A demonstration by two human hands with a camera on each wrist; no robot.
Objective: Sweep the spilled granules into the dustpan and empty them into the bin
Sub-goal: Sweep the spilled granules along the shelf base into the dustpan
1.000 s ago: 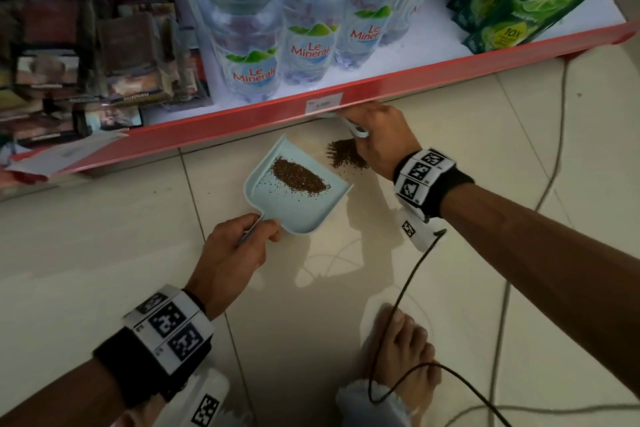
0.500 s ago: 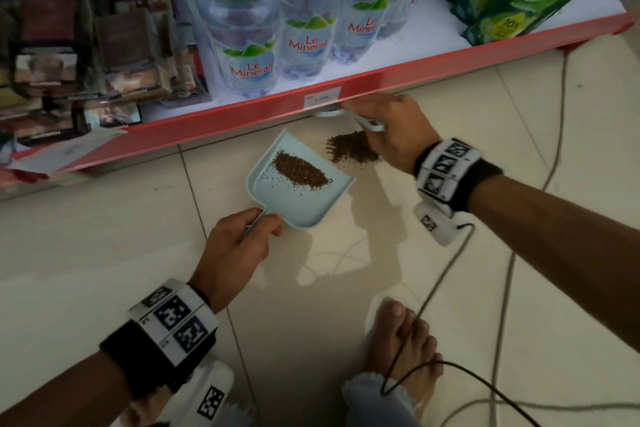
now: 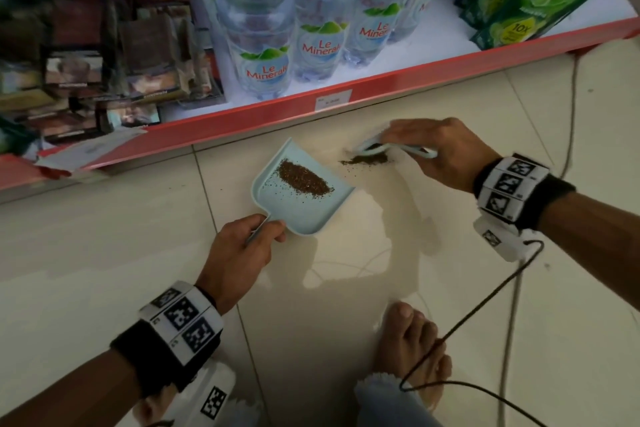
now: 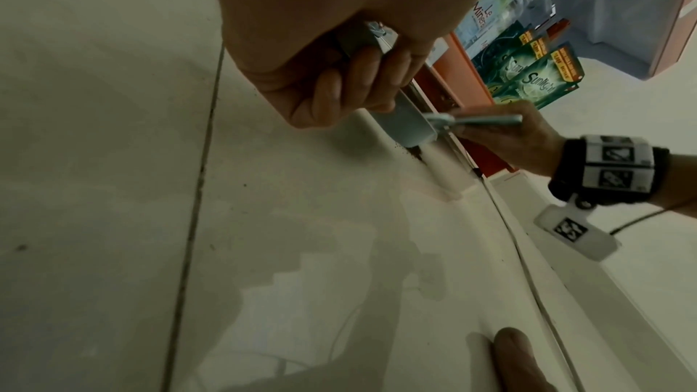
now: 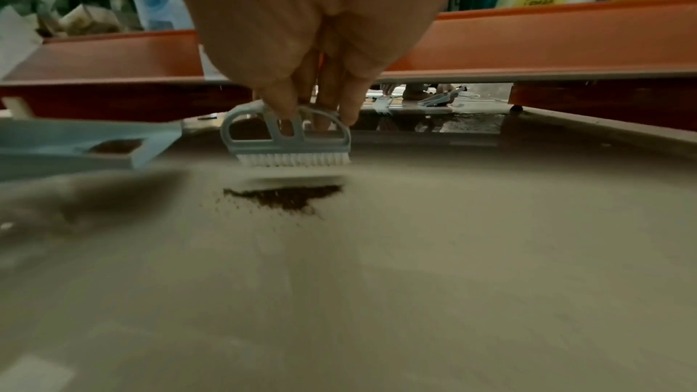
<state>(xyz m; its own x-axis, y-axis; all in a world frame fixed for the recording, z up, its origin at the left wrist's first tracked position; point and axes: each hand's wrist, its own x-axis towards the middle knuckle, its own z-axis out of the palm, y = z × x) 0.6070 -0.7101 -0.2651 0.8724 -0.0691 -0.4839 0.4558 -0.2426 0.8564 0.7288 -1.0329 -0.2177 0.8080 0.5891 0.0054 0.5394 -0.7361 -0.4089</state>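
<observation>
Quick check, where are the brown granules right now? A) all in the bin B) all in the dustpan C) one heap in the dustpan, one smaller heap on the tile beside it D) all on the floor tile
C: one heap of brown granules lies in the pale blue plastic dustpan, and a smaller heap sits on the tile under the small white-bristled brush that the right hand holds.

Left wrist: I see my left hand (image 3: 239, 253) above a black band (image 3: 166, 350) carrying white tiles with black square markers.
Right wrist: my right hand (image 3: 446, 156) has the same band (image 3: 519, 191), plus a white tagged module (image 3: 498, 239).
Cable: thin black lead (image 3: 478, 312) from that module.
Feet: bare, frayed pale denim hem (image 3: 384, 399).
</observation>
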